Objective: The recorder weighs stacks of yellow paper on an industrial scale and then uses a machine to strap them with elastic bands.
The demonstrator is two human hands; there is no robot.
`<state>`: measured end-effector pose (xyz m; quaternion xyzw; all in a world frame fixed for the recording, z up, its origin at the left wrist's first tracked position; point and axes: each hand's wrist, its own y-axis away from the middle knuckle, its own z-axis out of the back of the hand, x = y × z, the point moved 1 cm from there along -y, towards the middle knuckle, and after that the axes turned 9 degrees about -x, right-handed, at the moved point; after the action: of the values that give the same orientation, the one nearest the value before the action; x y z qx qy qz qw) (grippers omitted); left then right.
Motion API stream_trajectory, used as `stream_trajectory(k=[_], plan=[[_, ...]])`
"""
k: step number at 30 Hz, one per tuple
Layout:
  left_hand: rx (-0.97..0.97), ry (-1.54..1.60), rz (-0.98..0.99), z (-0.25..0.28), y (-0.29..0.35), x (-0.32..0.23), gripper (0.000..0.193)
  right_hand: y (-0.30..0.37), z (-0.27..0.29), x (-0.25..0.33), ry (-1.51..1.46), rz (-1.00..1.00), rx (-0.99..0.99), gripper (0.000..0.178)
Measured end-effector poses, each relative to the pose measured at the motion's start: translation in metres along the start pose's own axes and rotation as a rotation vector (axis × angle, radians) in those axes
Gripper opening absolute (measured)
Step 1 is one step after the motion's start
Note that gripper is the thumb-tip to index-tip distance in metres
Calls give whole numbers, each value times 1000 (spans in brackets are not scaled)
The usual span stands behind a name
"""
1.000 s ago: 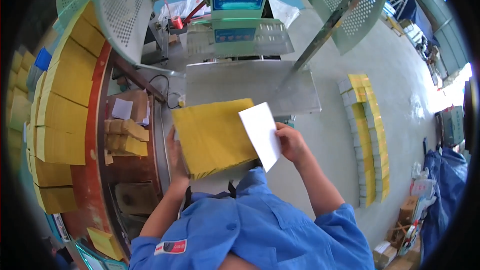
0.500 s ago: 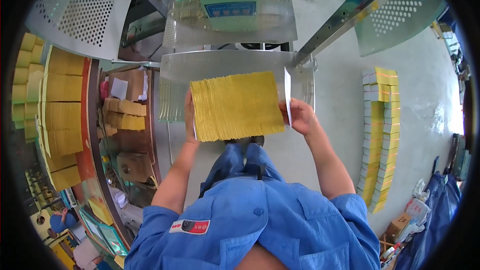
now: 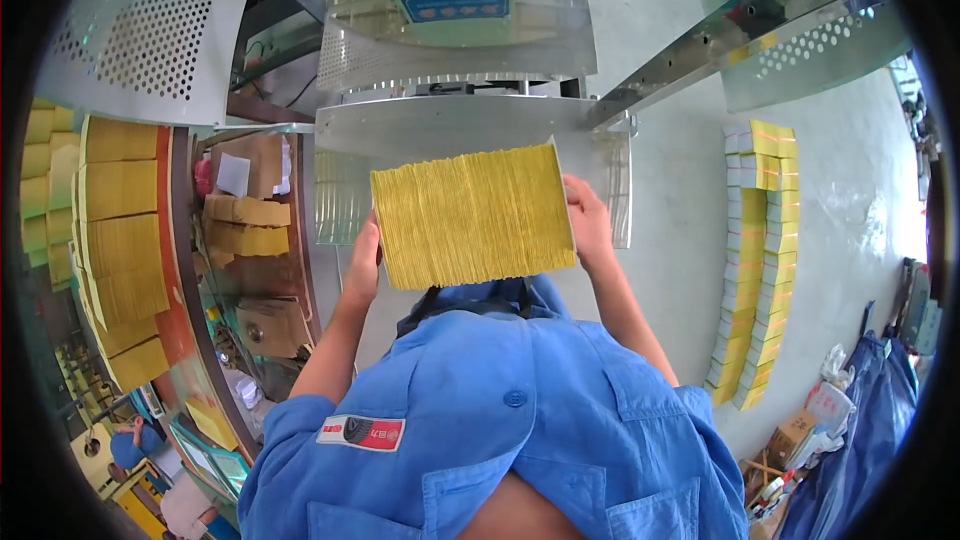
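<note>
Left hand: The left hand (image 3: 363, 265) was found pressed flat against the left end of the stack of yellow sheets (image 3: 470, 215), fingers closed against it.
Right hand: The right hand (image 3: 588, 225) was observed clamped on the right end of the same stack, the fingers wrapped over its edge.
Stack position: The stack was held between both hands, off any surface, in front of the chest and just before the metal shelf (image 3: 450, 125) of the machine (image 3: 455, 10). A white sheet was noted along its right end.
Stack condition: The edges were seen aligned, the block lying roughly level with a slight tilt.
Machine: A curved, clear guard was recorded above the shelf, with perforated metal panels (image 3: 150, 30) to the left.
Left side: Yellow bundles (image 3: 115, 230) were stacked in rows on a curved table, with brown cartons (image 3: 245, 225) beside them.
Right side: A long row of yellow-and-white packs (image 3: 755, 260) was noted on the grey floor (image 3: 860, 190), well apart from the hands.
Clothing: A blue work jacket (image 3: 500, 420) was worn.
</note>
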<state>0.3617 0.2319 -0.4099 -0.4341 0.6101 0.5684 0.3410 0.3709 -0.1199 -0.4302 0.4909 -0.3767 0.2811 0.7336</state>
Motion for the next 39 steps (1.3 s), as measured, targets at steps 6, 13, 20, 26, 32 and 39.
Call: stream_trajectory(k=[6, 13, 20, 26, 32, 39], plan=[[42, -129, -48, 3, 0, -3, 60, 11, 4, 9, 230, 521, -153, 39], [30, -96, -1, -7, 2, -14, 60, 25, 26, 31, -334, 37, 287, 42], [3, -102, 48, -6, 3, -9, 58, 27, 30, 39, -170, 137, 363, 51], [-30, -78, 69, -11, 4, -14, 60, 23, 36, 40, -320, -8, 356, 48], [-2, -30, 79, -13, 3, -18, 57, 28, 27, 45, 52, 273, 63, 29], [9, -86, 80, -10, 2, -19, 61, 30, 24, 61, 282, 669, -78, 17]])
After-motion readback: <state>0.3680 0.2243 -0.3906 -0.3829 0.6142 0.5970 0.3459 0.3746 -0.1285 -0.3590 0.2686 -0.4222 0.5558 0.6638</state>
